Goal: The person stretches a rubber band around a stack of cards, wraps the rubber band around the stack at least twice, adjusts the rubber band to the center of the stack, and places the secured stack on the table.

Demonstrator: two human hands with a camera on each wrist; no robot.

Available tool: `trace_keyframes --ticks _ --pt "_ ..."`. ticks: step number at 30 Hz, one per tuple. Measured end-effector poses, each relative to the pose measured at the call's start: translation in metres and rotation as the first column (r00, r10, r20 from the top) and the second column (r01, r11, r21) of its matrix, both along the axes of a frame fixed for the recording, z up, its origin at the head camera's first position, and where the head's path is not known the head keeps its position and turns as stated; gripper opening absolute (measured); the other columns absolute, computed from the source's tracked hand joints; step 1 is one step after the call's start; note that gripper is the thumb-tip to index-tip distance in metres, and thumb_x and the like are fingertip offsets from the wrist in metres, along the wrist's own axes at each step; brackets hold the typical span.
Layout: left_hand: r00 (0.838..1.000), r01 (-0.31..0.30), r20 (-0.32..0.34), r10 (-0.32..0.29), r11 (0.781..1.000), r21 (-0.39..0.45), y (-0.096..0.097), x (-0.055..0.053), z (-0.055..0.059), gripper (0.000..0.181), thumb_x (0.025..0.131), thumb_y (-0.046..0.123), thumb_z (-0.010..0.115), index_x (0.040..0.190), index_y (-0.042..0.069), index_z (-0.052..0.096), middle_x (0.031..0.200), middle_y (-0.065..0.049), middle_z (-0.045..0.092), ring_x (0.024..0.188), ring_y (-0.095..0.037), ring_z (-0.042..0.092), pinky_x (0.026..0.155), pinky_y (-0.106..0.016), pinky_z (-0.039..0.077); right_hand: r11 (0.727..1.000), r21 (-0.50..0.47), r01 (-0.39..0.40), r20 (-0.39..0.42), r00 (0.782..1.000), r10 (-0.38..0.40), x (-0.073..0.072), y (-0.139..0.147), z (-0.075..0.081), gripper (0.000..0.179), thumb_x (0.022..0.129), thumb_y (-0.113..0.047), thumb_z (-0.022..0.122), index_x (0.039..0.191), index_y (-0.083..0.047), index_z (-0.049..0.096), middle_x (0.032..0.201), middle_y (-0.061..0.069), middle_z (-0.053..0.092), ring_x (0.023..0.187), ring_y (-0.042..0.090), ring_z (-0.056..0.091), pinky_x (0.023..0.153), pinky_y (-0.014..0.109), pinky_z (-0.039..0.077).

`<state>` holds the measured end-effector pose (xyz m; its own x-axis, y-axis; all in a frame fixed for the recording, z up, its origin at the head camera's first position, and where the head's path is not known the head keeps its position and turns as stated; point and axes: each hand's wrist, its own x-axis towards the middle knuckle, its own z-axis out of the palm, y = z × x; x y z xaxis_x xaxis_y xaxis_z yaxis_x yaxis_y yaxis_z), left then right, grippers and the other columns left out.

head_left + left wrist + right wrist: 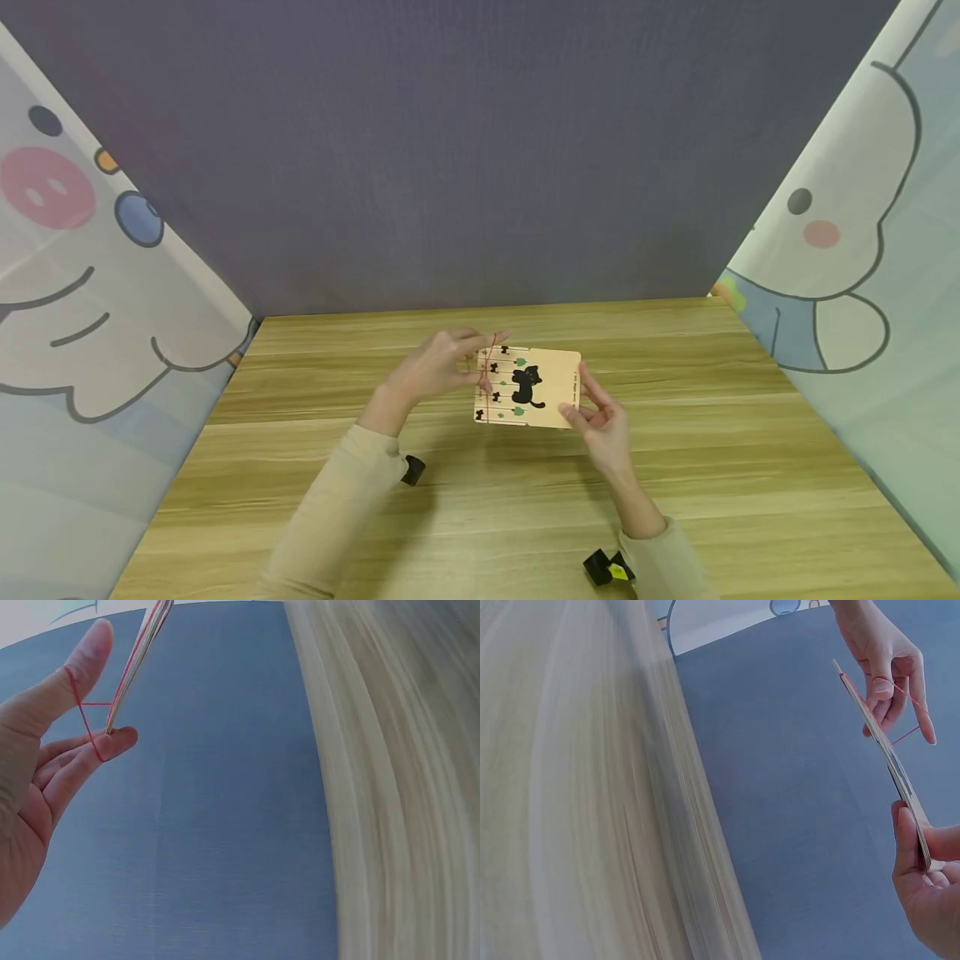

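A thin cream notebook (553,375) with a black cat on its cover is held up over the table. My right hand (609,429) pinches its right end, thumb on the cover and fingers behind. A thin red elastic band (96,703) runs around the notebook's left end. My left hand (432,365) is at that end, thumb and fingers spread apart with the band looped over them and stretched. In the right wrist view the notebook (889,761) shows edge-on, with several layers of pages.
The wood-grain table (300,467) lies below, with a dark grey panel (480,158) along its back. Cartoon-printed curtains (67,292) hang at both sides. Small black pieces (412,471) show at both sleeves.
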<state>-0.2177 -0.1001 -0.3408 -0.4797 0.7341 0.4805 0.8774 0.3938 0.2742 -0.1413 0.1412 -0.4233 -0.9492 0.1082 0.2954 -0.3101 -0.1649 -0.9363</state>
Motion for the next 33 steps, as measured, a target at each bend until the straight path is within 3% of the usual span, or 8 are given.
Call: trace_keyframes --ticks 6,10,15,22,25,29,31,33 --pt "0.999 0.049 0.01 -0.051 0.991 0.121 0.006 -0.001 -0.011 0.073 0.06 0.021 0.078 0.125 0.005 0.048 0.109 -0.016 0.059 0.095 -0.023 0.058 0.085 -0.023 0.045 1.0 -0.022 0.022 0.039 0.999 -0.021 0.001 0.004 0.001 0.066 0.072 0.023 0.054 0.132 0.004 0.033 0.125 0.001 0.045 0.062 0.008 0.057 0.059 0.018 0.051" --pt "0.999 0.029 0.029 -0.034 0.99 0.136 0.008 0.002 -0.013 0.071 0.062 0.019 0.077 0.125 0.004 0.048 0.115 -0.019 0.055 0.105 -0.029 0.053 0.092 -0.029 0.041 0.999 -0.025 0.036 0.054 0.998 -0.034 0.001 0.006 0.003 0.066 0.073 0.022 0.054 0.132 0.003 0.033 0.125 0.003 0.043 0.06 0.009 0.057 0.059 0.018 0.051" --pt "0.999 -0.017 0.048 0.012 0.994 0.106 0.01 0.006 -0.015 0.065 0.066 0.015 0.075 0.125 0.004 0.049 0.119 -0.023 0.051 0.11 -0.033 0.049 0.093 -0.036 0.039 0.998 -0.017 0.061 0.065 0.996 -0.06 0.002 0.007 0.006 0.066 0.073 0.022 0.055 0.132 0.002 0.034 0.122 0.004 0.046 0.054 0.007 0.052 0.056 0.013 0.049" --pt "0.991 -0.047 0.126 0.042 0.998 0.036 0.012 0.012 -0.014 0.075 0.066 0.02 0.074 0.129 -0.003 0.04 0.131 -0.023 0.039 0.119 -0.033 0.039 0.098 -0.03 0.031 0.996 -0.039 0.08 0.07 0.995 -0.077 0.002 0.008 0.009 0.067 0.072 0.023 0.055 0.132 0.002 0.035 0.106 0.008 0.051 0.057 0.01 0.056 0.056 0.016 0.05" --pt "0.979 -0.057 0.195 0.057 0.998 -0.007 0.013 0.016 -0.012 0.08 0.066 0.021 0.074 0.132 -0.004 0.035 0.137 -0.021 0.029 0.124 -0.031 0.032 0.1 -0.03 0.029 0.994 -0.047 0.095 0.064 0.994 -0.092 0.003 0.009 0.01 0.066 0.072 0.024 0.054 0.132 0.002 0.036 0.107 0.007 0.051 0.06 0.01 0.056 0.057 0.016 0.05" --pt "0.96 -0.061 0.268 0.084 0.994 -0.094 0.014 0.021 -0.013 0.085 0.069 0.024 0.073 0.136 -0.001 0.027 0.143 -0.019 0.012 0.129 -0.027 0.02 0.1 -0.03 0.028 0.993 -0.064 0.1 0.046 0.994 -0.097 0.003 0.009 0.012 0.065 0.073 0.024 0.054 0.132 0.002 0.036 0.122 0.005 0.047 0.067 0.009 0.057 0.059 0.016 0.05" --pt "0.956 -0.064 0.277 0.1 0.989 -0.136 0.014 0.023 -0.012 0.087 0.069 0.026 0.072 0.137 0.0 0.025 0.143 -0.019 0.007 0.13 -0.027 0.016 0.1 -0.031 0.027 0.993 -0.07 0.091 0.039 0.995 -0.088 0.003 0.009 0.012 0.065 0.073 0.023 0.054 0.132 0.002 0.035 0.122 0.006 0.046 0.068 0.009 0.057 0.059 0.016 0.05" --pt "0.96 -0.068 0.262 0.102 0.989 -0.135 0.013 0.023 -0.01 0.085 0.068 0.026 0.074 0.135 -0.002 0.03 0.143 -0.02 0.012 0.13 -0.027 0.019 0.1 -0.031 0.028 0.994 -0.075 0.084 0.037 0.996 -0.082 0.003 0.009 0.013 0.065 0.073 0.023 0.054 0.132 0.002 0.035 0.119 0.008 0.046 0.066 0.009 0.056 0.059 0.016 0.05"
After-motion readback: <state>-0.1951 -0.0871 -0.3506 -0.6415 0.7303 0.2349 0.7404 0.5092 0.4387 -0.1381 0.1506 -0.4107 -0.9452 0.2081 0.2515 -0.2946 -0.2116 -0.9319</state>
